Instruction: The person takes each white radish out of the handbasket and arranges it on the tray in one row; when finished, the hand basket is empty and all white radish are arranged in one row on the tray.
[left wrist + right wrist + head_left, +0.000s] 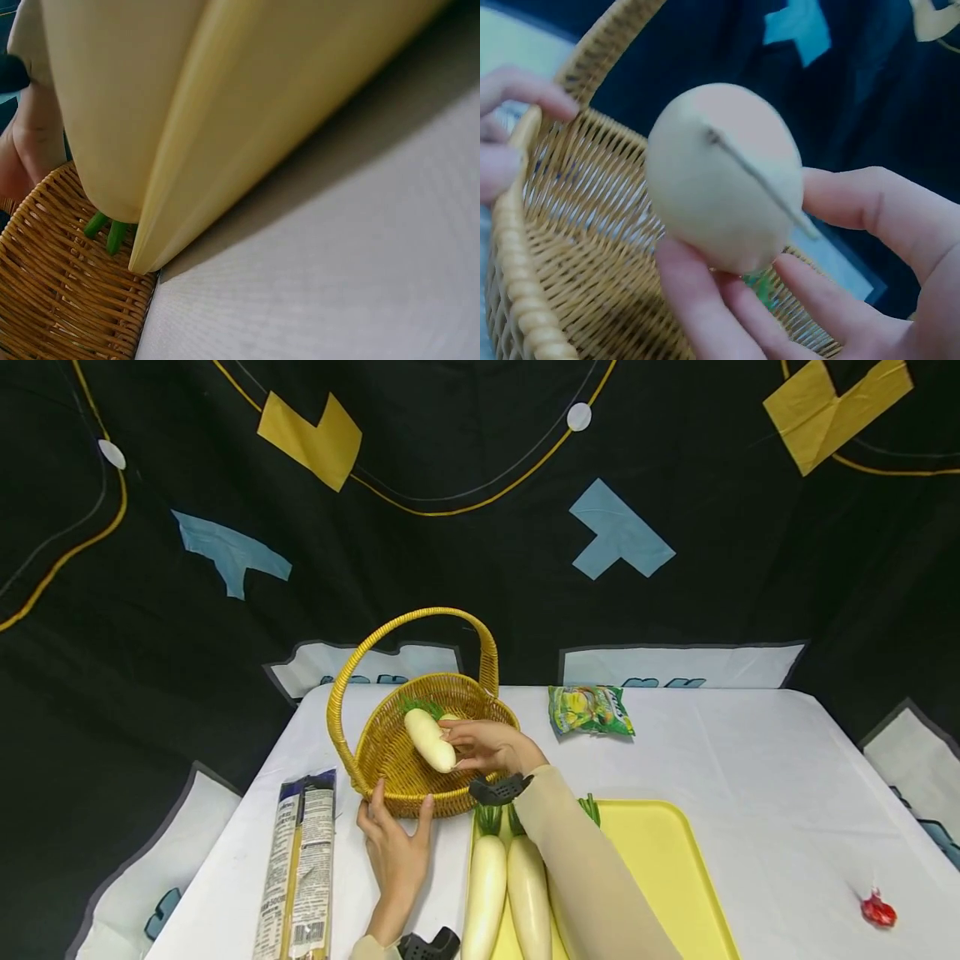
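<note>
My right hand (487,745) holds a white radish (429,740) over the wicker basket (390,752). In the right wrist view, thumb and fingers curl round the radish (720,180), its thin root tip facing the camera. Green leaves (422,704) show beyond it, beside another pale rounded bit partly hidden by the fingers. My left hand (397,852) rests with spread, fairly straight fingers on the basket's near-left rim. More white radishes (486,893) lie on the yellow tray (660,860), partly covered by my right sleeve.
Left of the basket lies a long pack of noodles (296,868). A green snack bag (591,710) is at the back of the white table (765,777). Near the right edge sits a small red wrapped thing (877,910). The basket's tall handle (435,612) arches upward.
</note>
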Motion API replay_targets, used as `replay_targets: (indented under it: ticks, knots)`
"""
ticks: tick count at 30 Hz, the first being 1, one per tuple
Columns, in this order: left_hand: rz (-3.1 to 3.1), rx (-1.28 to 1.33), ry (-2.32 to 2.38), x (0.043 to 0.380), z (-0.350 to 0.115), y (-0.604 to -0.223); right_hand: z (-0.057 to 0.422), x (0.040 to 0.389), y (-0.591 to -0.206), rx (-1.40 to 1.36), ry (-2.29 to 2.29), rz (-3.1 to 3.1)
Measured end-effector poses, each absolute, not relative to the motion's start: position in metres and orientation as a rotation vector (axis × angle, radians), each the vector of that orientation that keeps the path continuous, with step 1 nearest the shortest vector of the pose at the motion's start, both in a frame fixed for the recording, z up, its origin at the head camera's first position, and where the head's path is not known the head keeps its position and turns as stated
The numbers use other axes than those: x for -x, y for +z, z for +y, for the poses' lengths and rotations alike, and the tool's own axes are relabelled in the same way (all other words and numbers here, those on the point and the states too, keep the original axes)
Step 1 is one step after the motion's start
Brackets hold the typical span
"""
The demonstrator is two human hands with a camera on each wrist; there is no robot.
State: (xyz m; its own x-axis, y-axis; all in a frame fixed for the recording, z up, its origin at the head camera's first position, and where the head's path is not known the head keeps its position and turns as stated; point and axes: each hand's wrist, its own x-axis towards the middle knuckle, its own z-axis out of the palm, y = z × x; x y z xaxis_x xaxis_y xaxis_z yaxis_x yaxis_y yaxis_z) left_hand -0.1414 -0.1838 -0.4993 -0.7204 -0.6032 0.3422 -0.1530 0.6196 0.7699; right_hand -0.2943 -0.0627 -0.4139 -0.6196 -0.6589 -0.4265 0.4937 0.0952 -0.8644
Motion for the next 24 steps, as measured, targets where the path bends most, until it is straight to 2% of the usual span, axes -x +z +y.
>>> replay_targets:
  ticks: [11, 17, 24]
  knots:
    - [-2.252, -0.585, -1.022, 0.143, -0.183, -0.499, 0.008, 0.28, -0.387, 0.352, -1.797, 1.343]
    - [-2.25, -0.576, -1.024, 0.142, -0.182, -0.498, 0.079, 0.259, -0.389, 0.36, -1.867, 1.42]
    - [-2.253, -0.57, -1.027, 0.142, -0.184, -0.497, 0.162, 0.224, -0.41, 0.374, -1.876, 1.558]
